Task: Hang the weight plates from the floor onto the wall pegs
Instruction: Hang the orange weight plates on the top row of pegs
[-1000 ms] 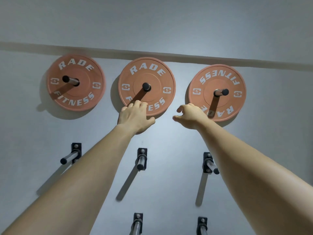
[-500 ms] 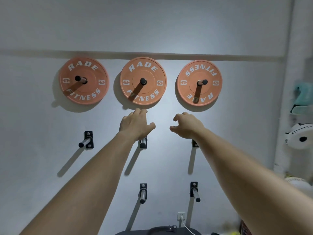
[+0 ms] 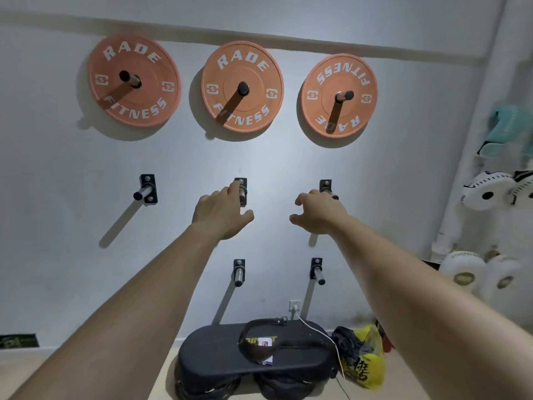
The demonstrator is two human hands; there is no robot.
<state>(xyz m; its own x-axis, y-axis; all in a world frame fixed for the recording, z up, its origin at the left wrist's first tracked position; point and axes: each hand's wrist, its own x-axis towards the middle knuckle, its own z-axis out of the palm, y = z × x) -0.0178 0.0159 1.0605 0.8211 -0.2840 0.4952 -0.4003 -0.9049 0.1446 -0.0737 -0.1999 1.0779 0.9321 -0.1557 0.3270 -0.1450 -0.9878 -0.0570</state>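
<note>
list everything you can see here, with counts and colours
weight plates: 3, orange, hung in top row
empty pegs: 5, silver on black brackets, three mid row, two below
bench: 1, black, floor by wall
strap: 1, dark, on bench
cable: 1, white, from socket to floor
bag: 1, yellow, right of bench
round pads: 4, white, far right
left grip: 1, open, at middle peg
right grip: 1, loosely curled, empty, at right peg

Grey wall (image 3: pixel 57 168) — beige floor (image 3: pixel 43 360), black bench (image 3: pixel 213 352)
</note>
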